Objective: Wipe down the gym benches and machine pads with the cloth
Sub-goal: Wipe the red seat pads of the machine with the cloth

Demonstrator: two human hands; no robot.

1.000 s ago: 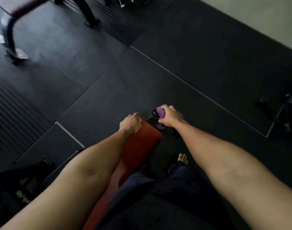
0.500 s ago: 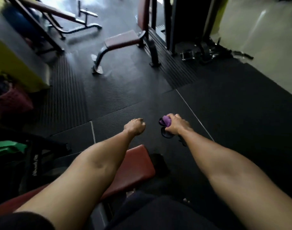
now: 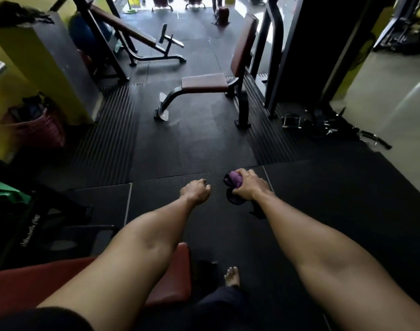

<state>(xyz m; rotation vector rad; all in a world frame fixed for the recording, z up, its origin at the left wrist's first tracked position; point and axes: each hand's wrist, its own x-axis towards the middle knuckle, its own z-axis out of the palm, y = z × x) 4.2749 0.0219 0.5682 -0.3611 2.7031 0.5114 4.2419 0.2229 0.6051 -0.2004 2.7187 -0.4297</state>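
Observation:
My right hand (image 3: 248, 186) grips a bunched purple cloth (image 3: 235, 179) with a dark part hanging below it, held out over the black floor mat. My left hand (image 3: 196, 191) hangs beside it with loosely curled fingers and holds nothing. A red padded bench (image 3: 175, 280) lies under my left forearm at the lower left. Farther ahead stands a seat machine with a maroon seat pad (image 3: 204, 83) and an upright maroon back pad (image 3: 242, 47). An inclined bench (image 3: 123, 27) stands at the back left.
A pink basket (image 3: 34, 130) sits by a yellow pillar (image 3: 37, 65) on the left. Cable handles and metal attachments (image 3: 328, 126) lie on the floor at right. A dark machine frame (image 3: 297, 48) rises behind the seat. My bare foot (image 3: 232, 275) stands by the red bench.
The view has tilted up from the floor to the room. My left hand has come off the end of the red bench and now hangs free. My right hand keeps hold of the cloth.

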